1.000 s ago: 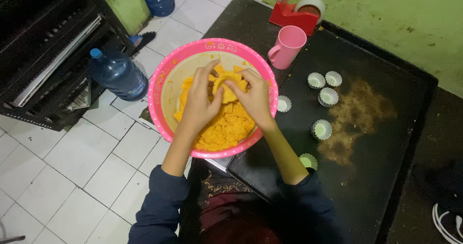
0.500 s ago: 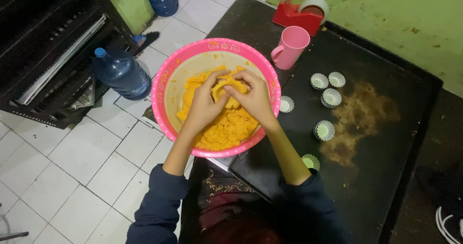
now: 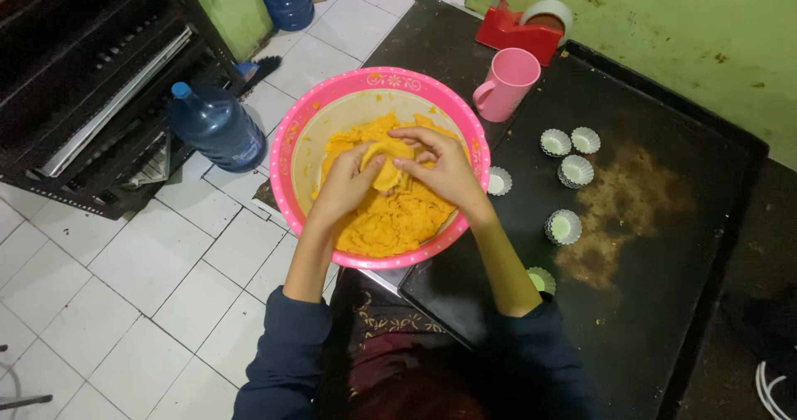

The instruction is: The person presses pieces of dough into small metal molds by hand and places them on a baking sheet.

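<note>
Left hand (image 3: 347, 186): down in the pink bowl (image 3: 290, 142), fingers curled round a lump of orange dough (image 3: 383, 164), grip closed on it from the lump's left side.
Right hand (image 3: 442, 167): over the same lump from the right, fingertips pressing its top, grip closed on it too.
Lump of orange dough: held between both hands just above the middle of the bowl, touching the dough mass (image 3: 397, 219) under it.
Dough mass: fills the bowl's floor, heaped toward the near rim.
Pink bowl: sits at the left edge of the dark table (image 3: 664, 304), partly overhanging the tiled floor (image 3: 124, 304).
Pink mug (image 3: 508, 84): just beyond the bowl's far right rim, upright.
Paper cups (image 3: 574, 171): scattered to the bowl's right, one touching close by its rim.
Tape dispenser (image 3: 523, 31): red, behind the mug, farther from the bowl.
Water bottle (image 3: 214, 125): blue, on the floor left of the bowl.
</note>
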